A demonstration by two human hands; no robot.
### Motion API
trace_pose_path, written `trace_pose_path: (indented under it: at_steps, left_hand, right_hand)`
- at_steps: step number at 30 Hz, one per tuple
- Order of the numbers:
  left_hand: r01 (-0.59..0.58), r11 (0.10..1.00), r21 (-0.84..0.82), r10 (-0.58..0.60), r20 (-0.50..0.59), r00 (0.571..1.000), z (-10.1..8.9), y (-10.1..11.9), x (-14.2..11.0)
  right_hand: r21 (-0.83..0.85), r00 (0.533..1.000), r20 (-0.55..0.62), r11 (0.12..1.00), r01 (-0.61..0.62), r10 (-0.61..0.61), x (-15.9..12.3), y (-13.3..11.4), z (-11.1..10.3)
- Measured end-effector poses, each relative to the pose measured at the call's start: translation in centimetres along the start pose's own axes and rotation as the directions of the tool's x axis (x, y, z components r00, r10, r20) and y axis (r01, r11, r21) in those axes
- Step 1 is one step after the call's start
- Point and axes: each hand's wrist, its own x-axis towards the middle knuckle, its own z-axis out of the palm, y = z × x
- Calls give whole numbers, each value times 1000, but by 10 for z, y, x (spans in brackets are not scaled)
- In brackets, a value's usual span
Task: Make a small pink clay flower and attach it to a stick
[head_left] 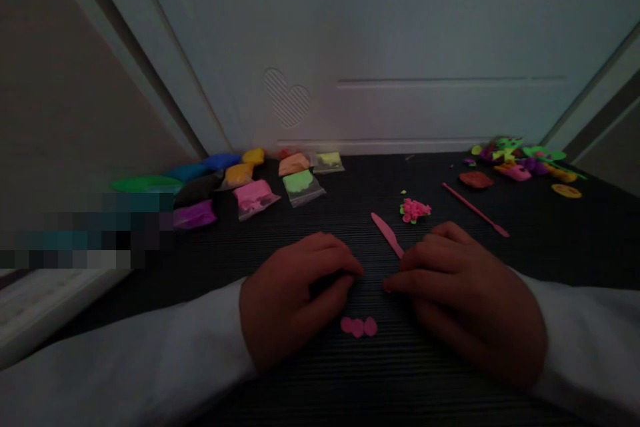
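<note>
My left hand (303,290) is low over the dark tabletop, thumb and forefinger brought together at the tips. Whatever is between them, if anything, is too small to make out. Opposite it, my right hand (465,293) has curled fingers, its forefinger tip pointing left and its thumb mostly hidden. Three small flat pink clay discs (357,327) lie overlapping in a row just in front of my left hand. A pink plastic clay knife (386,232) rests beyond, its lower end reaching behind my right fingers. Past my right hand sits a cluster of tiny pink clay flowers (415,210) with green bits.
Several bags of coloured clay, including a pink bag (254,197) and a light green bag (301,185), lie back left. A pink modelling stick (475,209), a red clay lump (476,179) and colourful clay pieces (520,160) are at right. A white panel (350,33) stands behind.
</note>
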Motion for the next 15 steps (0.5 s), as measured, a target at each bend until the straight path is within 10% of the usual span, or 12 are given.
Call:
trace_pose_path:
  at_steps: [15]
  left_hand:
    - [11,999,32,-12,18,1000,-1,1,1]
  right_hand:
    - [-46,1000,7,999,2,-2,0,-2,3]
